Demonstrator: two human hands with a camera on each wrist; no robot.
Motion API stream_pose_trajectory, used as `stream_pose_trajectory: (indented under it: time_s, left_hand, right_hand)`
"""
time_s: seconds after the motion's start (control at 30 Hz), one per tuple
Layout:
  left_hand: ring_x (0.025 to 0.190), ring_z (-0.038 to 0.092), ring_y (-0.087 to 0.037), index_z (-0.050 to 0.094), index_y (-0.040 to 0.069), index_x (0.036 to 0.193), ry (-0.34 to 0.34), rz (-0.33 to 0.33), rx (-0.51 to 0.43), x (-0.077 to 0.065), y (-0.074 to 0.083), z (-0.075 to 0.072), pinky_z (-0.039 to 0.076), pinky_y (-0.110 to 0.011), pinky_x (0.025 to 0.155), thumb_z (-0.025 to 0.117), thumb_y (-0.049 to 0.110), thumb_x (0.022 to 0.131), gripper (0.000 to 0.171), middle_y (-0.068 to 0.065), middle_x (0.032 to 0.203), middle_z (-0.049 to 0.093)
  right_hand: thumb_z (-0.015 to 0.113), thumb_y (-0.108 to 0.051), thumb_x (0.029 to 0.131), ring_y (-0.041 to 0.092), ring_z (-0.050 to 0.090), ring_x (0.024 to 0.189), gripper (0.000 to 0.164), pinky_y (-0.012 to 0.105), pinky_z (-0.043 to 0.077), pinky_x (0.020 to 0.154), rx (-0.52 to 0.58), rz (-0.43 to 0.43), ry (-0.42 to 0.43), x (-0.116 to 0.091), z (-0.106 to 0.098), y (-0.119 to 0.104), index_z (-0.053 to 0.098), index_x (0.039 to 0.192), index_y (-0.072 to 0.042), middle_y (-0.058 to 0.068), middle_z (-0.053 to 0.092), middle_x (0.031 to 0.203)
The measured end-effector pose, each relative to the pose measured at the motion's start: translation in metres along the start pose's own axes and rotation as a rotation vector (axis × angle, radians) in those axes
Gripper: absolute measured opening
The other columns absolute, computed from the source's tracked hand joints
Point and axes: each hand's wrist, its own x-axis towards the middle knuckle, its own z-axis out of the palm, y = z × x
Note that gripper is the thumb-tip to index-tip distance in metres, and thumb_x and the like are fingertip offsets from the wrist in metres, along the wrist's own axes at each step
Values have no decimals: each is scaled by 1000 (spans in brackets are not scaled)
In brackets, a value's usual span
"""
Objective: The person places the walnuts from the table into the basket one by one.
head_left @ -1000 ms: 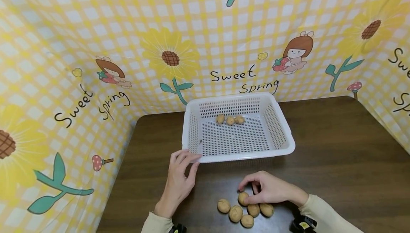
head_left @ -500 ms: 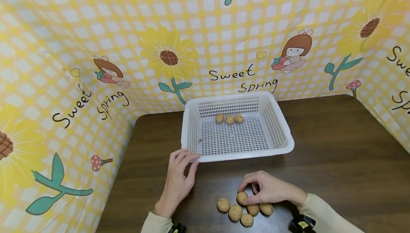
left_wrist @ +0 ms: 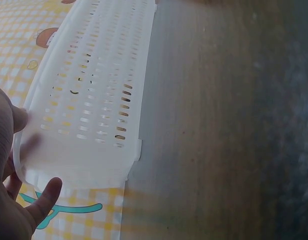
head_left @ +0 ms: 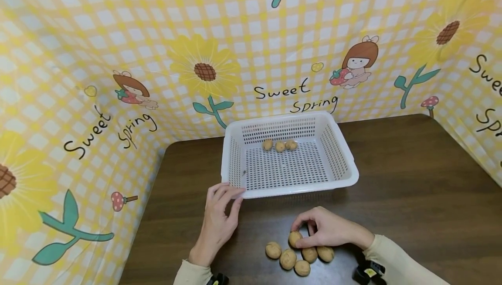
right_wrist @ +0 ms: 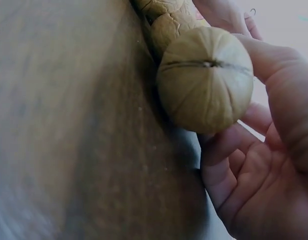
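In the head view my left hand (head_left: pixel 219 222) grips the near-left corner of a white plastic basket (head_left: pixel 302 190), fingers over the rim and thumb outside. The left wrist view shows the basket's slotted side (left_wrist: pixel 94 100) beside that hand. My right hand (head_left: pixel 333 228) pinches a walnut (head_left: pixel 295 239) between thumb and fingers, at the back of a small group on the table. Beside it lie other walnuts (head_left: pixel 288 259), several in all. A walnut (right_wrist: pixel 206 82) looms in the right wrist view's foreground, partly covering my thumb and fingers.
Three walnuts (head_left: pixel 280 146) lie along the far side inside the basket. The dark wooden table (head_left: pixel 412 180) is bordered at the back and sides by a yellow checked cloth (head_left: pixel 266 49) with sunflower prints.
My right hand and the pinched walnut have shifted very slightly away from me and to the left. The left hand keeps its hold on the basket; the head view has shifted a little.
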Motion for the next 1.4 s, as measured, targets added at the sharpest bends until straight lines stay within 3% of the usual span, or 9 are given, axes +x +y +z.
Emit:
stream_pose_trajectory:
  time_s: [0.17,0.27,0.43,0.67,0.87,1.03,1.13,1.4]
  left_hand:
    - [126,57,-35,79,16,115,-10,-14,-1,0,1,-1,39,-46,111,73,7,97,21,-4,111,76]
    - [128,56,-33,79,16,116,-22,-30,-3,-1,1,-2,39,-45,112,72,9,99,20,-3,111,76]
    - [127,56,-33,79,16,115,-14,-25,-1,0,1,-1,40,-46,111,73,8,98,20,-3,110,76]
    - [128,55,-32,79,17,116,-17,-29,0,0,1,-1,40,-46,112,73,9,98,20,-2,112,75]
    - [127,56,-33,78,17,115,-3,-10,2,-1,0,-1,40,-46,111,74,7,97,22,-2,111,75]
    - [127,56,-33,78,17,115,-2,-14,0,-3,0,0,40,-46,111,74,6,96,22,-2,111,75]
    - [127,56,-33,78,17,115,1,-10,6,-3,0,1,41,-47,110,74,6,96,22,-2,110,75]
    - [125,57,-35,79,16,114,11,5,7,-2,0,0,41,-47,109,74,5,96,22,-3,109,75]
  right_hand:
    - [76,-31,100,-8,46,52,19,15,43,49,-31,-28,4,1,-1,-3,80,117,-22,-8,79,92]
    - [76,-32,100,-8,45,51,20,15,42,48,-48,-28,14,0,-2,-4,80,118,-24,-9,75,79]
    - [78,-29,99,-8,44,49,20,16,40,46,-45,-58,43,-2,-9,-18,80,117,-21,0,60,57]
    - [79,-22,98,-6,44,53,20,15,38,47,3,-66,57,-2,-26,-40,78,117,-17,6,58,60]
    - [79,-20,97,-2,57,65,22,19,48,54,-15,-64,61,4,-42,-58,78,118,-17,0,70,78]
    - [79,-17,97,5,72,93,25,26,62,75,-10,-35,116,14,-65,-82,77,121,-12,3,78,106]
    - [78,-13,97,8,73,103,29,28,63,87,-4,-20,155,20,-81,-94,75,125,-6,9,76,119]
    - [78,-13,96,17,73,108,36,28,61,93,-53,22,213,53,-119,-114,72,132,-6,11,74,130]
